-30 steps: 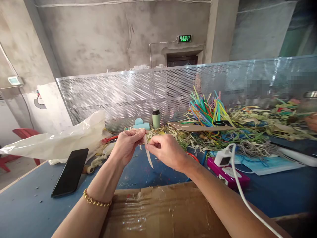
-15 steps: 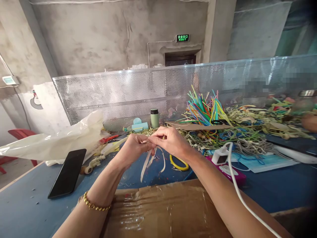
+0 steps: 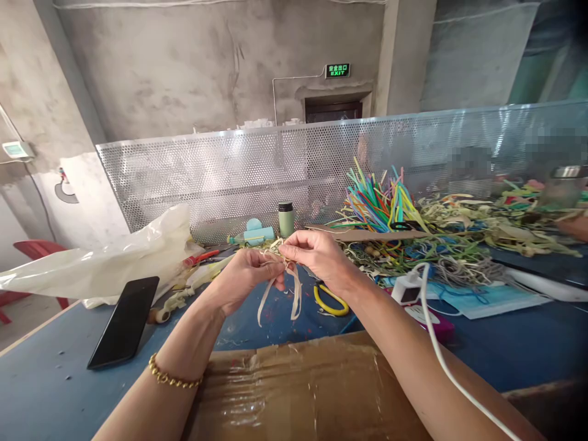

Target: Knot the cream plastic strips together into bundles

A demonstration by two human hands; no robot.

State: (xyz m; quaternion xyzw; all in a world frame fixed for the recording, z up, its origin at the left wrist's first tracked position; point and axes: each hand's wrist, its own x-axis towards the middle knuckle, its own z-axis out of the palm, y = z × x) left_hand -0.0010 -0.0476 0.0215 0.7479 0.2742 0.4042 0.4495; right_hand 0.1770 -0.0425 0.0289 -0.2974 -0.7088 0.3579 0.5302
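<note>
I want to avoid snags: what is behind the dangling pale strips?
Behind the strips is the blue table. The patches they cover, and whatever the left hand and right hand block, cannot be seen.

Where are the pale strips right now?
In the head view, the pale strips are just below centre, held by the left hand and right hand, loose ends hanging over the blue table, left of the yellow loop.
</note>
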